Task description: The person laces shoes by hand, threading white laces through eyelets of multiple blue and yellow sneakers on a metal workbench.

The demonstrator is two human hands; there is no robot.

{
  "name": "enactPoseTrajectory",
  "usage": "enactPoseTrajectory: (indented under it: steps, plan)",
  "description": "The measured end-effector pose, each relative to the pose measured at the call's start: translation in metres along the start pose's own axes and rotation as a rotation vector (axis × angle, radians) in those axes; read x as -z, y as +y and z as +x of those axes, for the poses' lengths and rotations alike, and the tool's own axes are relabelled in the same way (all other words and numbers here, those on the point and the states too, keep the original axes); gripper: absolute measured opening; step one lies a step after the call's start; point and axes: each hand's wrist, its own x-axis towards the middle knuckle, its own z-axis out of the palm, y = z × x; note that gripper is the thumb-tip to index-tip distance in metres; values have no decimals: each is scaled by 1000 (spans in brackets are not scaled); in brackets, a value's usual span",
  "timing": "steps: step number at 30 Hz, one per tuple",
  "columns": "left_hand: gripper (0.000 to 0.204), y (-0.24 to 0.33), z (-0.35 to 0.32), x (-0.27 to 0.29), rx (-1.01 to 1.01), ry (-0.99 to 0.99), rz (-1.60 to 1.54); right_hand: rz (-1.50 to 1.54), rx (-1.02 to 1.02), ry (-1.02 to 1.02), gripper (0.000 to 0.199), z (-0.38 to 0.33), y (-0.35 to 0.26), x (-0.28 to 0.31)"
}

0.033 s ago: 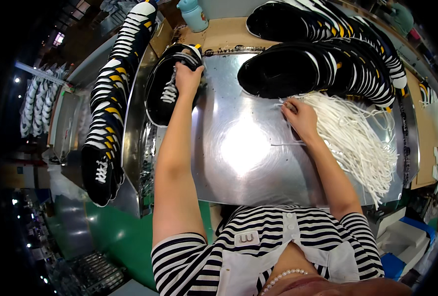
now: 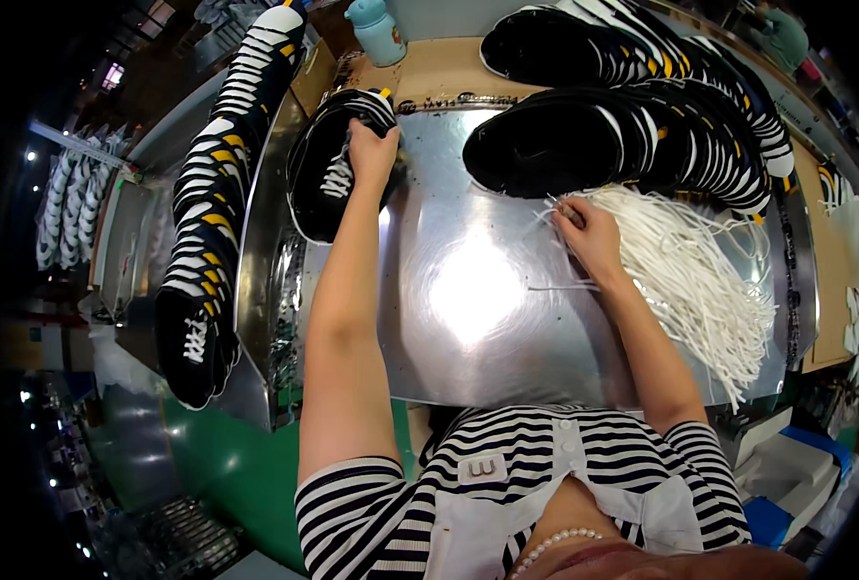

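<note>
- Gripping black laced shoe [image 2: 328, 179] under closed left hand [image 2: 373, 150], fingers clamped on its tongue edge.
- Pinching white laces [image 2: 685, 275] in right hand [image 2: 584, 232]; bundle lying just right of it.

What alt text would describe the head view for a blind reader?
The left hand rests on a black laced shoe upper while the right hand picks at a pile of white laces on a shiny metal table.

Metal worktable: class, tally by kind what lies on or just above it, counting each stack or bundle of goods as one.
Stacks of black shoe uppers: 2
Laced black shoe upper under the left hand: 1
Bundle of white laces at the right hand: 1
Light blue bottle: 1
Total: 5
</note>
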Motion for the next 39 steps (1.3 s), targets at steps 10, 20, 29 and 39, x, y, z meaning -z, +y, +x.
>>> enactPoseTrajectory:
  steps: [10,20,29,39]
  plan:
    - [51,33,-46,-2,-149,187,-123,821,-258,-429,15,-67,-73,50]
    - [18,89,-84,16,-212,114,-352,1113,-284,-544,10,-130,-60,87]
    - [48,169,-322,100,-703,-413,18,126,-203,-103,20,-105,2,63]
    - [16,142,-243,110,-778,-405,159,614,-79,9,8,-142,-46,112]
